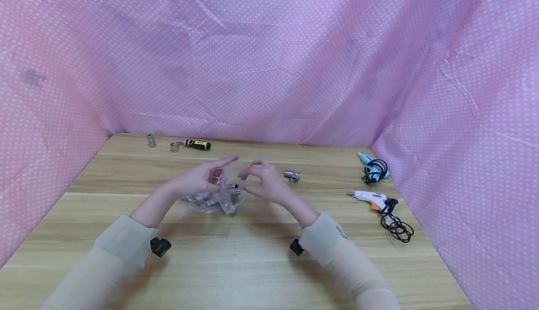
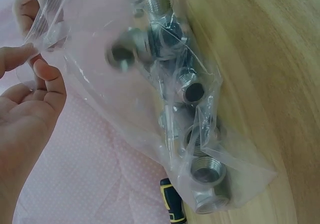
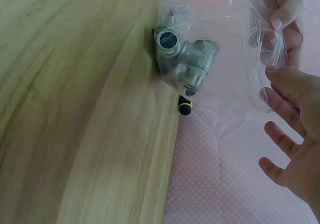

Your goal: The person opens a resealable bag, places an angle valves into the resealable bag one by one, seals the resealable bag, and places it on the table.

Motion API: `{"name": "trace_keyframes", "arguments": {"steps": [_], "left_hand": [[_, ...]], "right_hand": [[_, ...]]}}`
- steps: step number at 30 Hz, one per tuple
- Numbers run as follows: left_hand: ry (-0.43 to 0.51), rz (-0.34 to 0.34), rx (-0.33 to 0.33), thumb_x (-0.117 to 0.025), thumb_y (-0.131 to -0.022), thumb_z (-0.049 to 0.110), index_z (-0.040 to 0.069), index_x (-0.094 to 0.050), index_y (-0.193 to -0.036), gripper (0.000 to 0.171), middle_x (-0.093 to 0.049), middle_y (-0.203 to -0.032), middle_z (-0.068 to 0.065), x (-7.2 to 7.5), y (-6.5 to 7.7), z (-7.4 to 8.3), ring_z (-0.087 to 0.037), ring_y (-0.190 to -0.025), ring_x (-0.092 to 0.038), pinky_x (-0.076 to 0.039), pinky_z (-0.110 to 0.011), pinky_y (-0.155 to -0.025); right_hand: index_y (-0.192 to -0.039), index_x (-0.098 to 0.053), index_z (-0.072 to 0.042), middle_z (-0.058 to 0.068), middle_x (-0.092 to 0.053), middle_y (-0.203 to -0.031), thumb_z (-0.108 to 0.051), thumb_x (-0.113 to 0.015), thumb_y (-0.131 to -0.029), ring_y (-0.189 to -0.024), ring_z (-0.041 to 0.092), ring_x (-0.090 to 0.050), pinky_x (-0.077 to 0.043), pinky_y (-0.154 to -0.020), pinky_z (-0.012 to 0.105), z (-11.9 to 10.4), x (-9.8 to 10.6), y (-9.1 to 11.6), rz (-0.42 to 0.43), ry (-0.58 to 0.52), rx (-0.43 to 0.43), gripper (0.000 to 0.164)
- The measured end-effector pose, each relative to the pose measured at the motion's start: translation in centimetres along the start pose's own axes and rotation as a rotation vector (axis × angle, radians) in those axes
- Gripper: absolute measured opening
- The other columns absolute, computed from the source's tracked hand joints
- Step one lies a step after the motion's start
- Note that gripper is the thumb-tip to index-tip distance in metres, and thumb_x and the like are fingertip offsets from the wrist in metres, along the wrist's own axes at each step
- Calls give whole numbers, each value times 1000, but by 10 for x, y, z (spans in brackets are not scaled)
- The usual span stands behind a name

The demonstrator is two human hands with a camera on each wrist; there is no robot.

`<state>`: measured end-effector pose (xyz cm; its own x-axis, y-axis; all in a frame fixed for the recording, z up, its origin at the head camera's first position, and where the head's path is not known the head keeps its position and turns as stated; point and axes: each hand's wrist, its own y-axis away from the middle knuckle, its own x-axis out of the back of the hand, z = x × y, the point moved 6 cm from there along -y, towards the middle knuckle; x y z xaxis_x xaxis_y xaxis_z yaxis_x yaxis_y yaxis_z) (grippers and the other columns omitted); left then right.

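On the bench [image 1: 236,268], near its middle, I log a clear bag [image 3: 230,59] with metal fittings [image 2: 207,170] inside. Left hand [image 1: 197,179] pinches its edge; right hand [image 1: 267,183] pinches it too. Loose fitting [image 1: 292,175] lies further right.

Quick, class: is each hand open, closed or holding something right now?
Left hand: holding the clear plastic bag, pinching its edge.
Right hand: holding the same bag, also pinching its edge.

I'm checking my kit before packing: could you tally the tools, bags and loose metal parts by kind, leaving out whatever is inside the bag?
Bag: 1
Loose metal parts: 3
Screwdriver: 1
Glue guns: 2
Total: 7
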<state>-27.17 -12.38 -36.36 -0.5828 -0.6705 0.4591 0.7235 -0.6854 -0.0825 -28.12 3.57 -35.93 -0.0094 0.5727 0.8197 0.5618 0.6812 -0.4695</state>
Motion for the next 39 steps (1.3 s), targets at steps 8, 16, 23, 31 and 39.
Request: {"name": "trace_keyframes", "arguments": {"steps": [8, 16, 23, 31, 39], "left_hand": [[-12, 15, 11, -60, -80, -5, 15, -15, -153, 88, -58, -82, -14, -1, 2, 0, -21, -75, -56, -51, -30, -71], [-40, 24, 6, -61, -80, -3, 14, -17, -152, 87, -58, -82, -13, -2, 3, 1, -20, -74, -55, -49, -29, -68], [-37, 22, -8, -61, -80, -3, 13, -16, -152, 87, -58, -81, -13, -2, 3, 1, -20, -75, -56, -49, -27, -68], [-47, 29, 11, -62, -78, -4, 14, -16, -152, 89, -58, -81, -12, 0, 4, 0, -20, -74, -55, -48, -27, -66], [-56, 31, 7, -62, -78, -5, 14, -16, -152, 89, -58, -80, -11, 1, 4, 0, -20, -72, -55, -48, -27, -64]], "right_hand": [[-106, -69, -10, -2, -69, -105, -15, -78, -76, -107, 20, -53, -43, -96, 36, -2, 21, 8, 34, -57, 57, 32], [-112, -67, -9, 2, -68, -111, -18, -77, -77, -111, 20, -53, -40, -100, 35, 6, 49, 17, 50, -68, 48, 38], [-116, -66, -10, 1, -66, -117, -18, -78, -76, -112, 20, -51, -41, -98, 40, 29, 69, 28, 56, -84, -28, 43], [-121, -63, -9, 6, -63, -122, -19, -76, -78, -120, 23, -48, -36, -104, 47, 63, 75, 41, 31, -126, -136, 46], [-127, -59, -11, 4, -58, -129, -19, -77, -78, -123, 24, -46, -36, -103, 49, 103, 65, 53, 1, -110, -266, 53]]}}
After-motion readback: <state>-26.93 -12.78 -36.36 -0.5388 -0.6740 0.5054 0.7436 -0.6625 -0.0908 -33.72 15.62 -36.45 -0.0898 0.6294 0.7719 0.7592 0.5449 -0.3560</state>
